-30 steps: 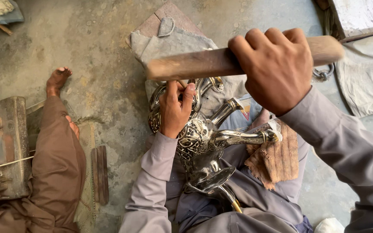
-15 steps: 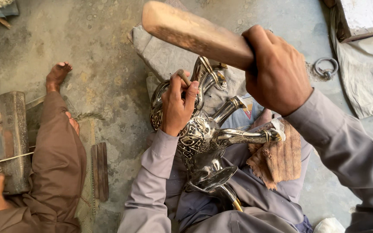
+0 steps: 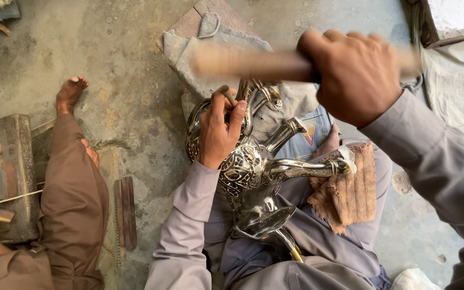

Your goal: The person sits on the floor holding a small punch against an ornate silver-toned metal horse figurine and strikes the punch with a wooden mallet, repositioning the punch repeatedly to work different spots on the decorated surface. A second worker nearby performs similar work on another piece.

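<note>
At nine o'clock a co-worker's brown-clad leg lay on the concrete floor. Near centre, the left hand was closed around a small punch set against the engraved silver ewer resting in the lap. At one o'clock the right hand gripped a blurred wooden mallet tightly above the ewer.

Open floor lies left of the vessel. A cloth-covered block sits just beyond the vessel. A co-worker's leg and metal block bound the left side. A wooden pad lies just beside the spout on the right.
</note>
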Available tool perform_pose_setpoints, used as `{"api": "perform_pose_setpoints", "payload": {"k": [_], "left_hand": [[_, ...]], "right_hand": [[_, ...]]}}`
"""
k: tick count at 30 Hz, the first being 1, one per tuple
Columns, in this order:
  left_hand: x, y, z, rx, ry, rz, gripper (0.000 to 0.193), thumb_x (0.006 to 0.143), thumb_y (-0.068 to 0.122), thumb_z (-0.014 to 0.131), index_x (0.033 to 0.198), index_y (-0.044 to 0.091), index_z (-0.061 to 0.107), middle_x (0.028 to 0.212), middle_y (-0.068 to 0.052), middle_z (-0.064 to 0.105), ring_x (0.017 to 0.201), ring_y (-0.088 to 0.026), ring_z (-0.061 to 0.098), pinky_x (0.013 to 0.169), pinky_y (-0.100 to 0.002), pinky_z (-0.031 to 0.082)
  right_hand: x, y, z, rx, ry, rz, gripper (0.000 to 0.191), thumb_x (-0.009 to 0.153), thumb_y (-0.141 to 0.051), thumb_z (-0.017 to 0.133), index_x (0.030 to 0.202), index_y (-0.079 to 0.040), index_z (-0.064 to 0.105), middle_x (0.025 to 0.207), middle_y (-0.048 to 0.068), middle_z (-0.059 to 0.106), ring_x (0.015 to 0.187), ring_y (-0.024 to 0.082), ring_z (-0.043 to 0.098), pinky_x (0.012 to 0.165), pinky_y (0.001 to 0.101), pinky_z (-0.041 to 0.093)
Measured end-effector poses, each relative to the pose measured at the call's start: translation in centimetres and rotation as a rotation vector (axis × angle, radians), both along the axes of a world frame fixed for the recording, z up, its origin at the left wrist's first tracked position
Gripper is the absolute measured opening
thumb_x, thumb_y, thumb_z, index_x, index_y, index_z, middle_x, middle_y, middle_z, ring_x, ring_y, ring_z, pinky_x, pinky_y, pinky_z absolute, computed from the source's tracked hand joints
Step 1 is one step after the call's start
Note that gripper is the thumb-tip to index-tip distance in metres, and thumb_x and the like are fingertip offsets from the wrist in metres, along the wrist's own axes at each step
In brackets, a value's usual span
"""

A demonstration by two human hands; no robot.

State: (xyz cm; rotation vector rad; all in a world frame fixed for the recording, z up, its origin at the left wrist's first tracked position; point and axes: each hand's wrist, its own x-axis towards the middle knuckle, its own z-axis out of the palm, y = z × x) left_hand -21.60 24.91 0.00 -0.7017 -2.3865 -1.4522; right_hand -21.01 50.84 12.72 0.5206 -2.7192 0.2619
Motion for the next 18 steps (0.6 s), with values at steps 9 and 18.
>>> {"api": "perform_pose_setpoints", "payload": {"k": [9, 18], "left_hand": [[0.17, -0.04, 0.13, 0.022, 0.007, -0.022, 0.028, 0.110, 0.020, 0.060, 0.126, 0.000, 0.051, 0.088, -0.009, 0.071, 0.078, -0.019, 0.075, 0.068, -0.032, 0.058], [0.23, -0.14, -0.31, 0.029, -0.015, -0.039, 0.028, 0.110, 0.021, 0.060, 0.126, 0.000, 0.052, 0.087, -0.008, 0.071, 0.077, -0.019, 0.075, 0.066, -0.032, 0.058]], "right_hand": [[-0.08, -0.24, -0.61, -0.122, -0.086, 0.011, 0.029, 0.084, -0.003, 0.066, 0.112, -0.010, 0.060, 0.097, 0.014, 0.070, 0.082, 0.041, 0.067, 0.062, 0.0529, 0.047], [0.33, -0.77, -0.72, -0.267, -0.091, 0.051, 0.031, 0.079, -0.001, 0.066, 0.108, -0.006, 0.056, 0.080, 0.017, 0.063, 0.072, 0.042, 0.063, 0.062, 0.0530, 0.047]]}}
